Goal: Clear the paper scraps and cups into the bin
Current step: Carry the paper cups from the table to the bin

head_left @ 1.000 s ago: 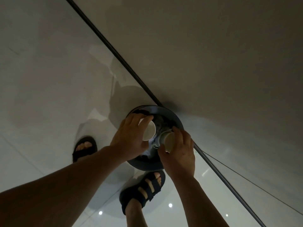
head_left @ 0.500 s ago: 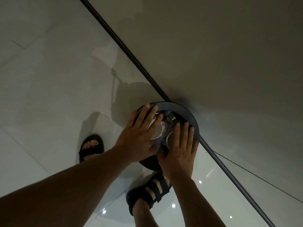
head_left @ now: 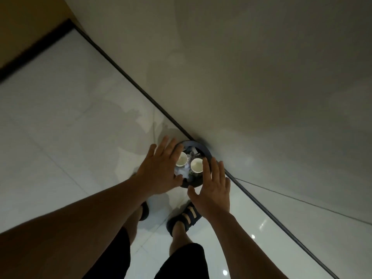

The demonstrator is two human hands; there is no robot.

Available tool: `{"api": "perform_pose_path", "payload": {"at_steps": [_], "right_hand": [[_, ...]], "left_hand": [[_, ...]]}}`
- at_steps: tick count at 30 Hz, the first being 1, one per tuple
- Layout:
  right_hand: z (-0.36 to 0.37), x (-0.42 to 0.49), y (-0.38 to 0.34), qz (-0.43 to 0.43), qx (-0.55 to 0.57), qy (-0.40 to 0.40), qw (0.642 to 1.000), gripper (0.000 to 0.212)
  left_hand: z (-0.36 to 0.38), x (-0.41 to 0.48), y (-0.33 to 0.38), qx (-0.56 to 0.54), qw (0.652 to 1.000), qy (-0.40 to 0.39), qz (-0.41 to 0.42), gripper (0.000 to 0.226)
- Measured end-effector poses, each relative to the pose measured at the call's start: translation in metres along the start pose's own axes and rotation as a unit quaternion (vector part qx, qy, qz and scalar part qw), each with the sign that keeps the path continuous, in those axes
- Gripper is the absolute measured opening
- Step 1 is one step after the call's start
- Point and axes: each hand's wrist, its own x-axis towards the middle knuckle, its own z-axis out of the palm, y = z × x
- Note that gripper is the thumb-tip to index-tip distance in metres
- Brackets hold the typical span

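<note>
A round dark bin [head_left: 207, 153] stands on the floor against the wall. Two white paper cups sit upright inside it, one on the left [head_left: 181, 159] and one on the right [head_left: 196, 165], with crumpled paper scraps [head_left: 190, 156] between and under them. My left hand [head_left: 161, 168] hovers above the bin's left side with fingers spread and straight, holding nothing. Over the bin's near right side, my right hand [head_left: 213, 186] is raised with fingers straight, also empty.
The bin sits at the dark skirting line [head_left: 128, 77] where the glossy white tiled floor [head_left: 60, 117] meets the grey wall [head_left: 261, 77]. My two feet in dark sandals, one of them [head_left: 185, 216], stand just in front of the bin. A thin cable [head_left: 302, 200] runs along the wall at right.
Both hands have let go of the cups, opened and lifted away from the bin. The cups now rest inside it. My head has risen, so the bin looks farther off.
</note>
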Motion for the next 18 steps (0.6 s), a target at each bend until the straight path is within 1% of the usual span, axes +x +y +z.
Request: {"api": "perform_pose_path", "payload": {"at_steps": [3,6,9,14,18], "right_hand": [[-0.052,-0.046,-0.006,0.012,-0.004,-0.007,1.0,0.091],[-0.098,-0.091,-0.007,0.03,0.001,0.016,0.999,0.088],[-0.133,-0.134,-0.012,0.057,0.005,0.047,0.997,0.086],[-0.161,-0.199,-0.018,0.151,0.048,0.121,0.98,0.088],[-0.151,-0.26,-0.028,0.254,0.102,0.172,0.946,0.087]], "left_hand": [[-0.06,-0.039,0.028,0.003,1.0,0.015,0.024,0.09],[-0.109,-0.068,0.056,-0.006,1.0,0.0,0.024,0.09],[-0.148,-0.094,0.082,0.011,0.999,-0.008,0.051,0.089],[-0.181,-0.122,0.117,0.039,0.991,-0.014,0.126,0.087],[-0.196,-0.142,0.149,0.088,0.969,-0.018,0.23,0.088]]}}
